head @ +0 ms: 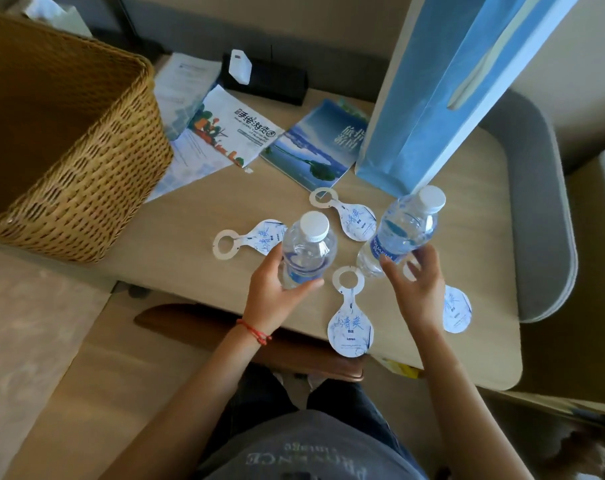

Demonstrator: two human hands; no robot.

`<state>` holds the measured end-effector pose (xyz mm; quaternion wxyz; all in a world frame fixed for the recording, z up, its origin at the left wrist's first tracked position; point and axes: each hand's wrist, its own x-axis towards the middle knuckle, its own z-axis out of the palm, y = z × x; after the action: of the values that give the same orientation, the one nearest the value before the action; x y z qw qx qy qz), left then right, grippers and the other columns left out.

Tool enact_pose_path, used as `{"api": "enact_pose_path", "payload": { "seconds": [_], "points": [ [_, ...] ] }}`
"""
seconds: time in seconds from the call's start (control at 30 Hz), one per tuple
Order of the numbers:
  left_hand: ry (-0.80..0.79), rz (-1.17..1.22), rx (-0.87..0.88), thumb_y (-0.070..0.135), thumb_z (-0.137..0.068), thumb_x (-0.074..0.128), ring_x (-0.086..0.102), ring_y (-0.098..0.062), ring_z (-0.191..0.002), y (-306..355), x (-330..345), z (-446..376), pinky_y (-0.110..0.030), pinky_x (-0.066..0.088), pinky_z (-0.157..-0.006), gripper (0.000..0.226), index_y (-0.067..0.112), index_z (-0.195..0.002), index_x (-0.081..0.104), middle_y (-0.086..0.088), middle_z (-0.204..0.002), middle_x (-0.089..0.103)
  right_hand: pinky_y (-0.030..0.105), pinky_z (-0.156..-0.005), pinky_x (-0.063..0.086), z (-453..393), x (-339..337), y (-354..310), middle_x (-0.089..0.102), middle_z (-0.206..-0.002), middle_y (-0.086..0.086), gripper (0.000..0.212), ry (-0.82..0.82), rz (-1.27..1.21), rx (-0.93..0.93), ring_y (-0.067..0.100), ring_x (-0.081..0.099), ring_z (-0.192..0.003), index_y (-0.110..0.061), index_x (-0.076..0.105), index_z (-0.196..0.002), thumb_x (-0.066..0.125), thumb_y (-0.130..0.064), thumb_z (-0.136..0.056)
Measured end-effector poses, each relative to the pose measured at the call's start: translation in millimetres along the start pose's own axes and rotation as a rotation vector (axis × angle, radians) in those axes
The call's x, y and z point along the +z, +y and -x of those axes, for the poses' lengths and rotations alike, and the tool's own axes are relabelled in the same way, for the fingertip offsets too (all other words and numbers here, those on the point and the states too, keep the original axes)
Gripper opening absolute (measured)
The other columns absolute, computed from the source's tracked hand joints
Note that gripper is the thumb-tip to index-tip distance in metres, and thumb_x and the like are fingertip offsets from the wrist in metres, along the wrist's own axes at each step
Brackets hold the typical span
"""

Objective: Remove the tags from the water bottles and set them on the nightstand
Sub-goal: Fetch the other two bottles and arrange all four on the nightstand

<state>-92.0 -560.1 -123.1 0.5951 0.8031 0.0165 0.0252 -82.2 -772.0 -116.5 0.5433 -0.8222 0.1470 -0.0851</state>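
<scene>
Two clear water bottles with white caps and blue labels stand on the wooden nightstand [176,258]. My left hand [273,296] grips the left bottle [306,251] around its lower body. My right hand [420,287] holds the right bottle [403,230] near its base with thumb and fingers; this bottle leans to the right. Several white-and-blue paper tags with ring holes lie flat on the wood: one at the left [249,239], one at the back [349,216], one at the front [349,317], and one partly under my right hand [457,310]. Neither bottle neck carries a tag.
A large wicker basket [69,140] fills the left side. Brochures [225,133] and a blue booklet [311,150] lie at the back, beside a black box [270,81] with a white charger. A tall blue paper bag [443,91] stands back right. A brown chair edge [294,355] sits below the front edge.
</scene>
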Motion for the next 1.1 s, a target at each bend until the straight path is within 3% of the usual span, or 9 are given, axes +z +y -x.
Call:
{"api": "enact_pose_path", "payload": {
  "seconds": [0.07,0.13,0.27,0.43,0.6,0.67,0.73,0.83,1.1],
  "points": [
    [0.049,0.043,-0.01,0.041,-0.057,0.078,0.059,-0.005,-0.103,5.9,1.5,-2.4,-0.016,0.045,-0.089,0.07,0.023,-0.119,0.052,0.008,-0.112,0.063,0.03,-0.099,0.044,-9.5,-3.6,-1.4,0.061,-0.108,-0.023,0.048,-0.028,-0.095,-0.042,-0.001,0.055,-0.108,-0.027,0.052,-0.112,0.074,-0.036,-0.071],
    [0.085,0.09,-0.012,0.043,-0.054,0.078,0.058,-0.008,-0.105,12.3,1.9,-3.4,-0.018,0.044,-0.091,0.069,0.037,-0.117,0.051,0.013,-0.113,0.062,0.026,-0.097,0.045,-17.8,-7.3,-2.1,0.062,-0.115,-0.012,0.056,-0.042,-0.184,-0.065,0.004,0.057,-0.11,-0.023,0.052,-0.115,0.074,-0.041,-0.066],
    [0.129,0.131,-0.001,0.039,-0.053,0.08,0.058,-0.007,-0.109,22.1,1.5,-2.4,-0.018,0.044,-0.091,0.068,0.051,-0.113,0.05,0.016,-0.113,0.062,0.039,-0.098,0.047,-31.6,-11.5,-3.8,0.062,-0.117,-0.003,0.06,-0.093,-0.268,-0.103,0.017,0.058,-0.11,-0.028,0.053,-0.117,0.077,-0.038,-0.063],
    [0.171,0.105,0.002,0.038,-0.052,0.079,0.058,-0.015,-0.108,34.4,5.5,-6.2,-0.036,0.047,-0.093,0.066,0.038,-0.112,0.05,0.007,-0.113,0.06,0.05,-0.097,0.046,-43.1,-14.4,-6.9,0.063,-0.112,-0.007,0.058,-0.167,-0.29,-0.153,0.022,0.059,-0.109,-0.037,0.053,-0.111,0.08,-0.04,-0.059],
    [0.23,0.038,0.021,0.039,-0.048,0.078,0.06,-0.033,-0.099,44.2,7.5,-7.9,-0.054,0.05,-0.086,0.072,0.013,-0.111,0.055,-0.012,-0.108,0.064,0.045,-0.094,0.049,-52.3,-16.9,-12.1,0.066,-0.108,-0.008,0.057,-0.226,-0.295,-0.202,0.019,0.062,-0.104,-0.036,0.057,-0.111,0.081,-0.037,-0.058],
    [0.283,0.021,0.014,0.04,-0.047,0.076,0.061,-0.033,-0.092,50.0,9.1,-8.3,-0.049,0.052,-0.082,0.068,0.01,-0.105,0.058,-0.01,-0.099,0.065,0.039,-0.091,0.051,-54.4,-16.7,-13.8,0.068,-0.108,-0.006,0.06,-0.258,-0.296,-0.219,0.018,0.064,-0.102,-0.024,0.058,-0.114,0.08,-0.037,-0.06],
    [0.348,0.023,0.009,0.041,-0.048,0.074,0.061,-0.02,-0.08,54.2,9.8,-8.3,-0.035,0.052,-0.073,0.052,0.019,-0.093,0.06,0.004,-0.085,0.064,0.032,-0.087,0.053,-56.8,-17.0,-16.0,0.07,-0.104,-0.006,0.06,-0.292,-0.322,-0.205,0.015,0.066,-0.099,-0.016,0.061,-0.113,0.079,-0.038,-0.06],
    [0.391,0.075,-0.008,0.037,-0.05,0.075,0.058,0.0,-0.073,56.6,7.5,-3.3,-0.019,0.047,-0.069,0.039,0.029,-0.085,0.059,0.018,-0.075,0.065,0.023,-0.08,0.053,-59.8,-17.9,-21.1,0.073,-0.096,-0.011,0.046,-0.371,-0.367,-0.177,0.01,0.067,-0.093,-0.024,0.065,-0.103,0.077,-0.037,-0.06],
    [0.56,0.206,-0.024,0.032,-0.054,0.072,0.062,0.007,-0.074,66.8,-11.7,36.2,-0.01,0.048,-0.068,0.034,0.029,-0.086,0.062,0.027,-0.076,0.069,0.014,-0.07,0.051,-40.6,-6.9,-65.3,0.072,-0.088,-0.019,0.03,-0.652,-0.425,-0.343,0.0,0.066,-0.083,-0.029,0.064,-0.094,0.073,-0.027,-0.065]
  ]
}}
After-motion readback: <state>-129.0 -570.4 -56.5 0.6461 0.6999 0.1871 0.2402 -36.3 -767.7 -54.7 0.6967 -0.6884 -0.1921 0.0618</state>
